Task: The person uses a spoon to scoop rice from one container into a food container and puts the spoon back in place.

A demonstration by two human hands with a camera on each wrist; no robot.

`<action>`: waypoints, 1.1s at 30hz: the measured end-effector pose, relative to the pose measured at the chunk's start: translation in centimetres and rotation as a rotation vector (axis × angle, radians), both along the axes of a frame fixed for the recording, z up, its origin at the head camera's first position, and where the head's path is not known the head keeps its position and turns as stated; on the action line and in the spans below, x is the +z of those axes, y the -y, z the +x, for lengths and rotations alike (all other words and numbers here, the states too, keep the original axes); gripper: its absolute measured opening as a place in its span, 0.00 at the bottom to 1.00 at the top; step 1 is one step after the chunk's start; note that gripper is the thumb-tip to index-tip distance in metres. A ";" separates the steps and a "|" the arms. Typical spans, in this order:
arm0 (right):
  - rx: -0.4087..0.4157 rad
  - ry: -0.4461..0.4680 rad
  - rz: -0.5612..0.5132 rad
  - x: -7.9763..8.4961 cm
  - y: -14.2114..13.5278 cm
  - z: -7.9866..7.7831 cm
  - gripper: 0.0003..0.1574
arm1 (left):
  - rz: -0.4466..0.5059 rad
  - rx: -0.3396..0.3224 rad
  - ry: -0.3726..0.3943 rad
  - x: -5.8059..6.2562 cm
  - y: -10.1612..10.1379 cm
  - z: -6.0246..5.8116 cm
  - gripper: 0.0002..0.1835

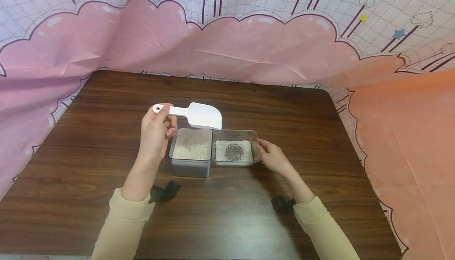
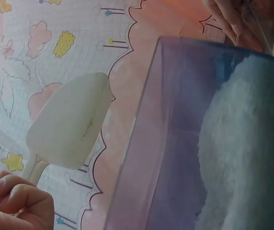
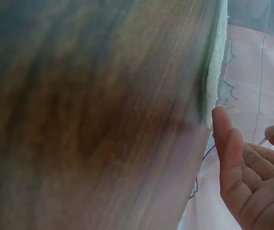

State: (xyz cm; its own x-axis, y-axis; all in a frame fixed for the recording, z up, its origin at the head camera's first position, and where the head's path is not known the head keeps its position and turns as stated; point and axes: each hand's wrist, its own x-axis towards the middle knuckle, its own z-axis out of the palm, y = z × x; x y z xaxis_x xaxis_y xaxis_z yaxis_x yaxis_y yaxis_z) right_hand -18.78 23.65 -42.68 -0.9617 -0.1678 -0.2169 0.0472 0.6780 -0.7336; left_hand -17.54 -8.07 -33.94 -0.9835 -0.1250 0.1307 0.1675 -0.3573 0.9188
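My left hand grips the handle of a white plastic scoop, raised above the back of two boxes with its blade pointing right. In the left wrist view the scoop shows its smooth pale face. Below it stands a deep bluish see-through container, filled high with white rice. Directly to its right sits a shallower clear plastic box with a thin layer of rice, sparse in the middle. My right hand holds this box at its right end, thumb near the rim and fingers along the outer wall.
Both boxes stand on a dark wood-grain table. A patterned pink and white curtain hangs behind the far edge and along the sides. Black straps hang by both wrists.
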 end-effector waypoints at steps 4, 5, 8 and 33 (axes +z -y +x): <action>-0.003 0.010 -0.005 0.0 -0.1 -0.1 0.29 | 0.042 0.015 -0.010 0.1 0.9 0.2 0.07; -0.004 0.014 -0.007 -0.1 -0.1 -0.1 0.29 | 0.047 0.020 -0.012 0.1 1.1 0.2 0.07; -0.005 0.020 -0.010 -0.2 -0.2 -0.2 0.29 | 0.043 0.044 -0.022 0.1 1.8 0.3 0.07; 0.002 0.003 -0.004 -0.1 0.0 -0.1 0.29 | -0.448 0.138 0.059 -1.7 2.9 0.8 0.06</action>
